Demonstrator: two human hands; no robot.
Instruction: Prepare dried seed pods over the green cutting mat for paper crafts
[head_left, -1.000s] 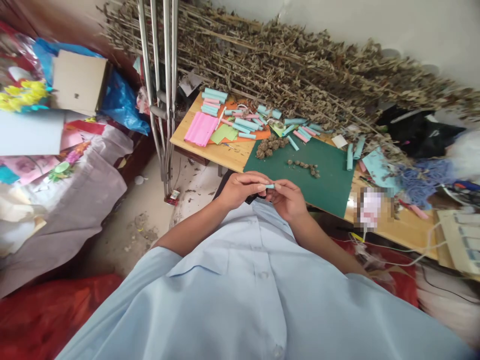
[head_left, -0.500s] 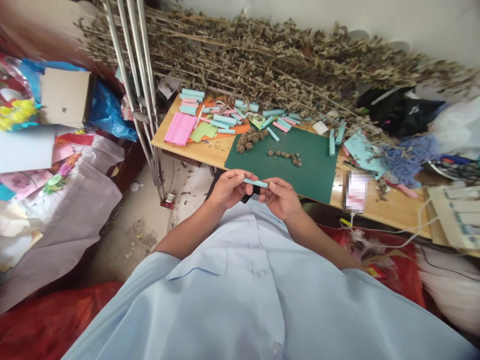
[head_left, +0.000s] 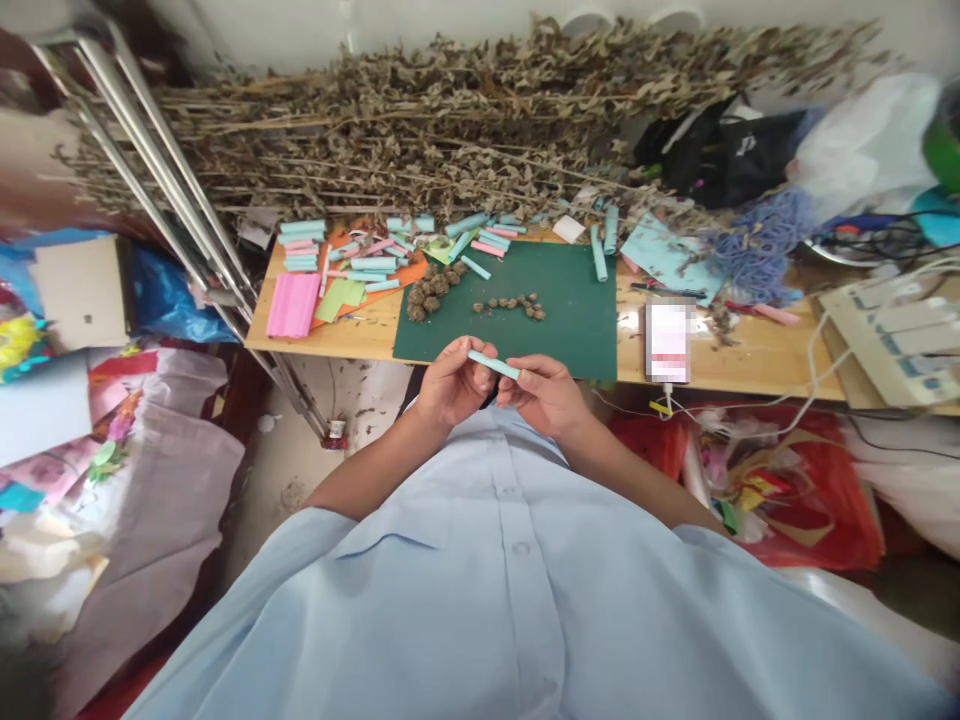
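Between my two hands, in front of my shirt, is a thin light-blue paper roll [head_left: 493,364], tilted down to the right. My left hand [head_left: 455,383] pinches its left end with thumb and fingers. At its right end my right hand [head_left: 546,393] grips it, fingers curled beneath. Just past my hands lies the green mat [head_left: 570,330], on the near side of the table. It bears a heap of brown crumbly balls [head_left: 431,292] and a short row of smaller brown balls [head_left: 514,303].
Blue and pink paper rolls [head_left: 373,264] and a pink paper stack [head_left: 292,305] lie left on the wooden table [head_left: 337,345]. Dried plant stems [head_left: 360,130] line the back. A phone [head_left: 667,340], blue yarn [head_left: 757,245] and a power strip [head_left: 892,330] sit right. Metal crutches [head_left: 161,180] lean left.
The camera view has turned, so the table appears shifted left and the crutches more slanted. Both hands still hold the blue roll, which now tilts a little more steeply.
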